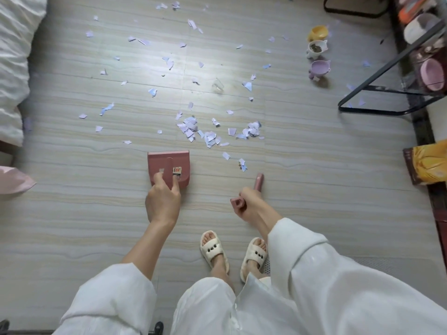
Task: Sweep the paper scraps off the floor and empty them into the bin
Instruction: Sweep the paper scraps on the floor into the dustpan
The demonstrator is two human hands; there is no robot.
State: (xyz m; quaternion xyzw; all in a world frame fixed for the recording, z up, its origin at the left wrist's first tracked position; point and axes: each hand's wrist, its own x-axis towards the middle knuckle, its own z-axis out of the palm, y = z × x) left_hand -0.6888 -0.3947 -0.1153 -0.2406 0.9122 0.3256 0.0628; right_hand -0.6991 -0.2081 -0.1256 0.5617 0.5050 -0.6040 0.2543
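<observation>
Left hand [162, 201] grasping handle of pink plastic dustpan [168, 168] on pale striped floor [72, 213], right hand [246, 205] clenched around pink brush handle [258, 182], lilac paper scraps [193, 128] heaped just beyond, others scattered farther away.

White bedding [14, 68], left edge of floor. Pink cloth [12, 180] below it. Three small bowls near far right edge: yellow [317, 32], white with dark contents [316, 48], lilac [319, 68]. Black metal frame [387, 100], right. Yellow packet [428, 164], right edge.
</observation>
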